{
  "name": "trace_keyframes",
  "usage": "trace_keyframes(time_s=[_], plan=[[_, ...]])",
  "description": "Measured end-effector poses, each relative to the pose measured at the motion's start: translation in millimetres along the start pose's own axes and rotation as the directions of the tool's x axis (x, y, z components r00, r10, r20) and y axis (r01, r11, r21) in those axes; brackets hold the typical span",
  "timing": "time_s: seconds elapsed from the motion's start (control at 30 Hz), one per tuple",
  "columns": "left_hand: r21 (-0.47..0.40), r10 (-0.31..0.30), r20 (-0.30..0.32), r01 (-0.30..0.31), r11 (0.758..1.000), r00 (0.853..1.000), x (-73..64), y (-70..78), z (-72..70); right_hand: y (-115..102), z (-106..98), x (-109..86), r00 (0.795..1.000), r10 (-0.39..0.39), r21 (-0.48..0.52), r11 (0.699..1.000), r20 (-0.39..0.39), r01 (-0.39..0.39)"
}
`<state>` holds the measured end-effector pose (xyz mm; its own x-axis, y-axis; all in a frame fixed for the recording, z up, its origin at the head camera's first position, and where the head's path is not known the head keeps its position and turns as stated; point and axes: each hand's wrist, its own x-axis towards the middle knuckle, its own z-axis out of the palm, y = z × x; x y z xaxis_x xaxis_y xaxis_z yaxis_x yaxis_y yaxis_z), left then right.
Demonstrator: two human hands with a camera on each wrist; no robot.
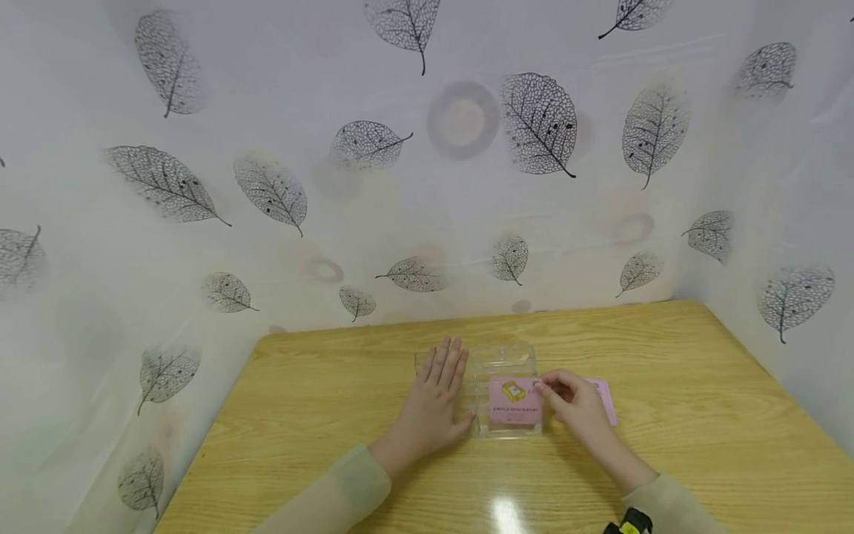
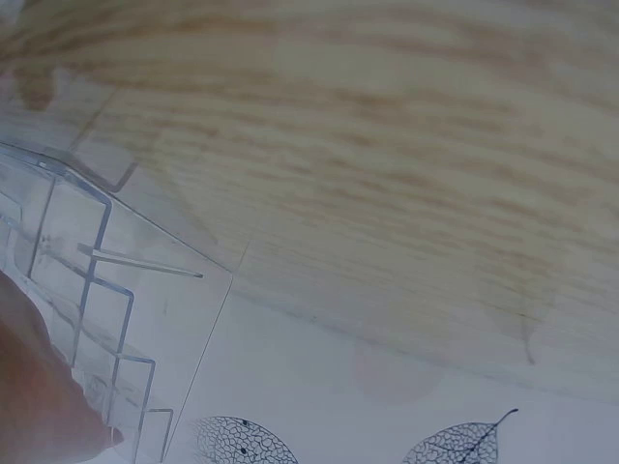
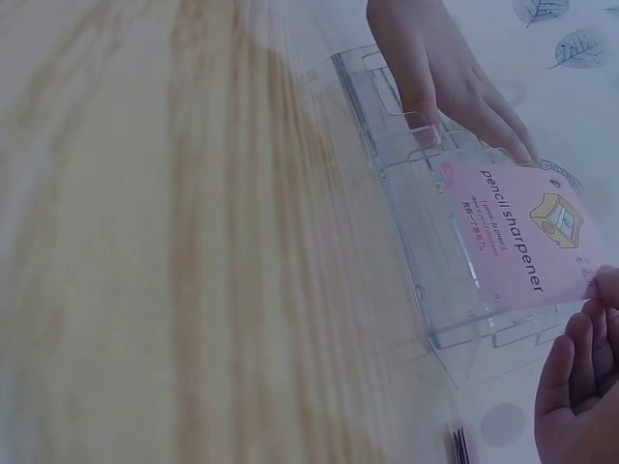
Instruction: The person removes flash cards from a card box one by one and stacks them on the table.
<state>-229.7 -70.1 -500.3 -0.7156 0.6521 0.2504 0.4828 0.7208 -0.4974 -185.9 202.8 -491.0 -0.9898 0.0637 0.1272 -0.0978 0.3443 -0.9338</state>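
A clear plastic stepped card holder (image 1: 503, 358) stands on the table. My left hand (image 1: 434, 408) lies against its left part with the fingers straight; in the left wrist view the thumb side of that hand (image 2: 39, 387) touches the stepped tiers. Between thumb and fingers, my right hand (image 1: 577, 404) pinches the right edge of a pink card (image 1: 515, 400) that reads "pencil sharpener" and pictures a yellow sharpener. The right wrist view shows this card (image 3: 522, 232) upright at the holder's tiers. How deep its lower edge sits cannot be told.
More pink card (image 1: 606, 404) lies on the table behind my right hand, mostly hidden by it. Around the wooden table (image 1: 320, 415) hangs a white curtain (image 1: 400, 208) with a leaf print, close to its back and left edges.
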Motion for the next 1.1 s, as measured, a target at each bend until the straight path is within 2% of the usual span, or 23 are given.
trace_keyframes(time_s=[0.27, 0.47, 0.77, 1.1], plan=[[-0.001, -0.002, -0.025, 0.002, 1.0, 1.0, -0.5, 0.4, 3.0, 0.2, -2.0, -0.6, 1.0, 0.001, 0.016, 1.0, 0.005, -0.001], [-0.051, -0.003, -0.011, 0.003, 0.999, 1.0, 0.6, 0.2, 2.7, 1.2, -1.8, 0.9, 0.999, -0.038, -0.002, 0.999, -0.017, 0.038], [-0.049, 0.002, 0.016, -0.001, 0.999, 1.0, 1.7, -1.4, -2.0, -1.4, -4.5, -0.7, 0.999, -0.038, 0.026, 0.999, -0.018, 0.039], [-0.037, 0.003, 0.012, -0.002, 0.999, 1.0, 0.0, -0.8, 0.1, 1.9, -6.4, 1.4, 0.993, -0.088, -0.006, 0.996, -0.077, 0.088]])
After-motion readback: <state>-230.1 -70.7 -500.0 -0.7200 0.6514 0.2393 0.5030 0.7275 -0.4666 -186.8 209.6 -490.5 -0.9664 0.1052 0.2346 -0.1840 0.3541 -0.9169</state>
